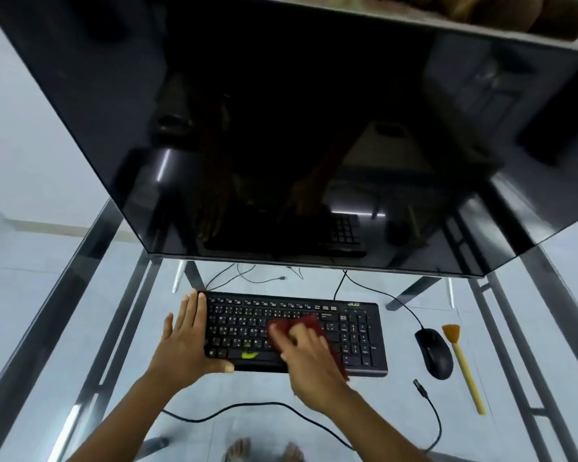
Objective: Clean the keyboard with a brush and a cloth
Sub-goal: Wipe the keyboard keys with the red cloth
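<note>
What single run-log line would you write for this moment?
stage: wiping | right hand: presses red cloth on keyboard | left hand: steadies left end | brush: lying beside mouse

Evenly and coolly lit, bright enough, with a pale bluish cast over floor and glass table [80, 328]. Soft, faint shadows only. Dark glossy monitor [281, 128] filling the upper half, mirroring dim shapes and two thin white light streaks, at about 9 o'clock and 3 o'clock of its lower part. Strong wide-angle stretching toward the edges: monitor corners flared outward, table rails splayed. Motion blur on the right hand [309, 358] and the red cloth [297, 325]; keyboard [357, 331] legends soft. Smeared, unfocused brown patch at 1 o'clock, top edge.
</note>
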